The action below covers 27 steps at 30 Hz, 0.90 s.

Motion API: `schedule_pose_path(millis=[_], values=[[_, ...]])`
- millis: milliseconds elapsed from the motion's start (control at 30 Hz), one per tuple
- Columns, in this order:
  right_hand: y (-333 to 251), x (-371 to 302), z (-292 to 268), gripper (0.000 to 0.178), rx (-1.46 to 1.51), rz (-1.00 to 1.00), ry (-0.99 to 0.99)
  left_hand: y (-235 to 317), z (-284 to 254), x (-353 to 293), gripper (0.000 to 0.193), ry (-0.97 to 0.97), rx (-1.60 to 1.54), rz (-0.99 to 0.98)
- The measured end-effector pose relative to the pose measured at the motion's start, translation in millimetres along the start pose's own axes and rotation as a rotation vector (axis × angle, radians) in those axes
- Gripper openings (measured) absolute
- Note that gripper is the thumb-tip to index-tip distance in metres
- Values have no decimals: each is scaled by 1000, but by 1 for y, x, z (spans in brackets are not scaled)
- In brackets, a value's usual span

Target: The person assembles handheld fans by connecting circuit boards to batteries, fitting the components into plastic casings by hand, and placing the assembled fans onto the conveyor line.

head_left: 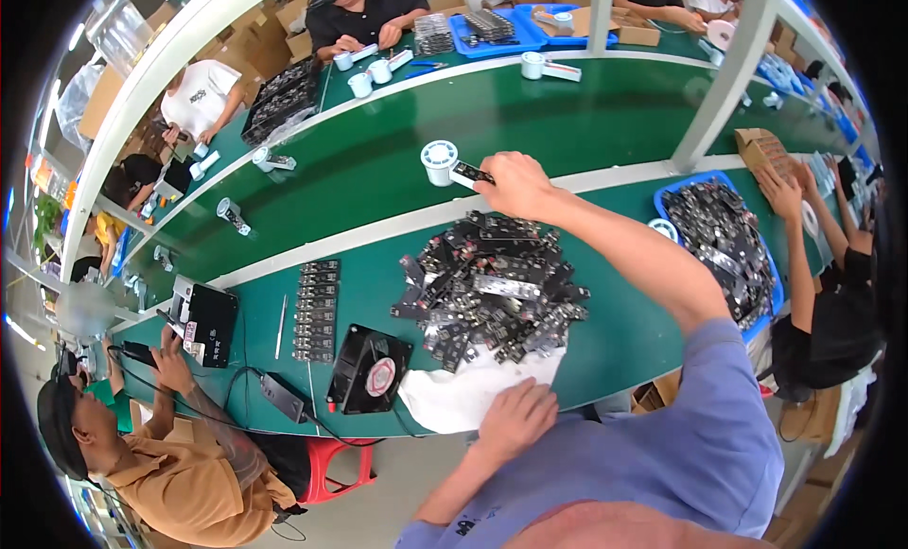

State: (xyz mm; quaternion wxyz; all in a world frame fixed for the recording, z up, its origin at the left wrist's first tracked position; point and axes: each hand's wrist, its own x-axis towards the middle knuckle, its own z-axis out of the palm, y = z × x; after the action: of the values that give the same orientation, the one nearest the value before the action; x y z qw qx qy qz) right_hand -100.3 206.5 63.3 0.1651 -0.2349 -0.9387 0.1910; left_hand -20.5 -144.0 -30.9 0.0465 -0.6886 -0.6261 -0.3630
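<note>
My right hand reaches out to the far side of the bench, closed on the handle of a pale blue handheld fan. The fan's round slotted head points left over the green belt, and dark parts show in its handle. Below that arm lies a heap of black circuit-board modules. My left hand lies with its fingers stretched out at the near edge of the white sheet, close to the heap. Nothing shows in that hand.
Left of the heap stand a black cooling fan, a row of modules and a boxy device. A blue tray of modules sits at right. More handheld fans lie on the belt. Co-workers sit on both sides.
</note>
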Motion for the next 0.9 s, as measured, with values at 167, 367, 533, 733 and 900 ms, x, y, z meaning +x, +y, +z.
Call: schedule_pose_path(millis=[167,367,533,733,900], values=[[4,76,47,27,27,171,32,-1,7,3,28,-7,1,-19],[3,129,98,27,-1,156,95,2,8,0,28,-4,33,-61],[-11,137,97,31,6,242,-14,5,6,0,28,1,77,-94],[-14,64,34,27,183,-137,208,5,8,3,28,2,-9,-46],[-84,-95,-58,15,465,-586,-301,8,0,1,35,78,-200,-157]])
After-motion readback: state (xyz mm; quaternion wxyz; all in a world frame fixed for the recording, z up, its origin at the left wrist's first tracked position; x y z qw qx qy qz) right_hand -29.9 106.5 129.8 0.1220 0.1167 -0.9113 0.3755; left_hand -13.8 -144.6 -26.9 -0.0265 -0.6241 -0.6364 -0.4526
